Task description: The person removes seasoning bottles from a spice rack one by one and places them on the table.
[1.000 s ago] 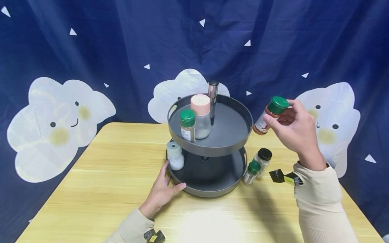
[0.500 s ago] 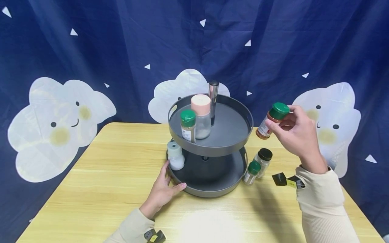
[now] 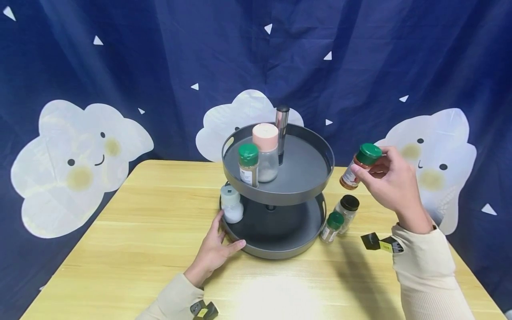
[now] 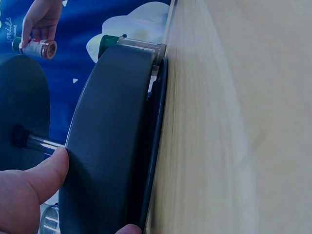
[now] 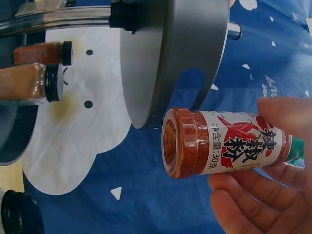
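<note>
My right hand (image 3: 394, 180) holds a chili powder jar (image 3: 356, 171), green-lidded, tilted in the air right of the upper tray (image 3: 304, 166). In the right wrist view the thumb and fingers grip the jar (image 5: 229, 142) near its lid, its base toward the tray. At the front left, my left hand (image 3: 216, 249) grips the lower tray (image 3: 276, 254) of the grey two-tier turntable. The left wrist view shows its thumb (image 4: 51, 170) on the tray's rim and a fingertip at the bottom edge. A pink-lidded jar (image 3: 266, 153) and a green-lidded jar (image 3: 249, 166) stand on the upper tray.
A white-lidded jar (image 3: 232, 204) stands on the lower tray's left. Two black-lidded spice jars, orange (image 5: 24, 83) and red (image 5: 39, 53), show on that tray too. Right of the turntable, a green-lidded jar (image 3: 332, 226) and a black-lidded jar (image 3: 347, 211) stand on the wooden table.
My right hand has lowered the chili powder jar and drawn it slightly right, away from the upper tray. The left hand has stayed on the lower tray.
</note>
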`<state>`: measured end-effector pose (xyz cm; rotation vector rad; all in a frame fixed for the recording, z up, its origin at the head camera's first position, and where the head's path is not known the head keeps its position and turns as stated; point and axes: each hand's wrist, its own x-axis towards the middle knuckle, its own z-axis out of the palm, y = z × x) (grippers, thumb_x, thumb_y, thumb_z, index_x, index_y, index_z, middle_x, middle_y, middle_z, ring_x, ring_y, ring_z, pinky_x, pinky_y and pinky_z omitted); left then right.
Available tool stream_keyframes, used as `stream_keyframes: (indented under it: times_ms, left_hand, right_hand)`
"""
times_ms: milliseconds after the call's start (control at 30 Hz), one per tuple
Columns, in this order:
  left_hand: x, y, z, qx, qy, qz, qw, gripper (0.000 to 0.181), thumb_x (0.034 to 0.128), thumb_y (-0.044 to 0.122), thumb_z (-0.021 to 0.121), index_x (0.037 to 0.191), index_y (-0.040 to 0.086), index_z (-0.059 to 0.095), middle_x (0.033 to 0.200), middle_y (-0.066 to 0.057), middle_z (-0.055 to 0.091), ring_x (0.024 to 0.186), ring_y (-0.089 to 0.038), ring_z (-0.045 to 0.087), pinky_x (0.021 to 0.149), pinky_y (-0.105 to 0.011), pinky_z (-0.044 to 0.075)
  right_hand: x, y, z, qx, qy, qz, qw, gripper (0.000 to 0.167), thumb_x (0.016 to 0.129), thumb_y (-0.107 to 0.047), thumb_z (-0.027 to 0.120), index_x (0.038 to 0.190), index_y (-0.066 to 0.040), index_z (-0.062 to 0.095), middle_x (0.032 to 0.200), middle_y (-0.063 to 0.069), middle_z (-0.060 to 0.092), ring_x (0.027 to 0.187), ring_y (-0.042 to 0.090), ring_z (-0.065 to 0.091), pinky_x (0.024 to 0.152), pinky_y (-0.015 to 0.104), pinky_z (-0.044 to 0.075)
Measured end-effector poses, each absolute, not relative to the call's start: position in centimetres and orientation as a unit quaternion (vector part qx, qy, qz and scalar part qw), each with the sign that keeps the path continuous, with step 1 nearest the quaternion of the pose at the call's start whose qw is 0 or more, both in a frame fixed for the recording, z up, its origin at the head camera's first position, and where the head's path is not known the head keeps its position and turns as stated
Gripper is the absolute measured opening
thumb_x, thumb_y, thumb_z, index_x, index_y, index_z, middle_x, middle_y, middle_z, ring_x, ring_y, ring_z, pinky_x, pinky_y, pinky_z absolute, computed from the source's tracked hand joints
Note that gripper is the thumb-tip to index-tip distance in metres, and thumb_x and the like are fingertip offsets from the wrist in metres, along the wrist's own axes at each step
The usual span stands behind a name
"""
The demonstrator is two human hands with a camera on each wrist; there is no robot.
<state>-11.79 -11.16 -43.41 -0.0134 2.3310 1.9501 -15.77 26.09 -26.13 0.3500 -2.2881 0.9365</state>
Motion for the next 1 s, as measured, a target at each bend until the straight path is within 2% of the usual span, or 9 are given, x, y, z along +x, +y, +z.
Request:
stream_keyframes:
  times_ms: [300, 700, 1000]
  left_hand:
    - [-11.8, -11.2, -43.3, -0.005, 0.767, 0.639, 0.053, 0.109, 0.0756, 0.012, 0.084, 0.156, 0.014, 0.01, 0.159, -0.023, 0.003, 0.137, -0.051, 0.022, 0.102, -0.048, 0.042]
    - [-11.8, -11.2, -43.3, -0.005, 0.767, 0.639, 0.054, 0.109, 0.0756, 0.013, 0.084, 0.156, 0.013, 0.011, 0.159, -0.023, 0.003, 0.137, -0.051, 0.022, 0.104, -0.05, 0.038]
    - [-11.8, -11.2, -43.3, -0.006, 0.767, 0.639, 0.056, 0.109, 0.0755, 0.013, 0.084, 0.156, 0.013, 0.01, 0.159, -0.024, 0.003, 0.136, -0.051, 0.023, 0.105, -0.051, 0.037]
  right_hand:
    - [-15.7, 26.7, -27.2, 0.119, -0.885, 0.342, 0.294, 0.042, 0.078, -0.011, 0.08, 0.109, 0.004, 0.055, 0.087, 0.021, 0.069, 0.068, -0.016, 0.052, 0.062, 0.005, 0.043]
    - [-15.3, 27.4, -28.3, 0.089, -0.905, 0.325, 0.26, 0.044, 0.08, -0.017, 0.079, 0.112, 0.002, 0.055, 0.088, 0.021, 0.069, 0.068, -0.015, 0.051, 0.06, 0.007, 0.042]
    - [-14.9, 28.2, -29.2, 0.079, -0.918, 0.316, 0.224, 0.043, 0.082, -0.02, 0.077, 0.111, 0.001, 0.053, 0.09, 0.019, 0.068, 0.069, -0.006, 0.055, 0.058, 0.013, 0.046]
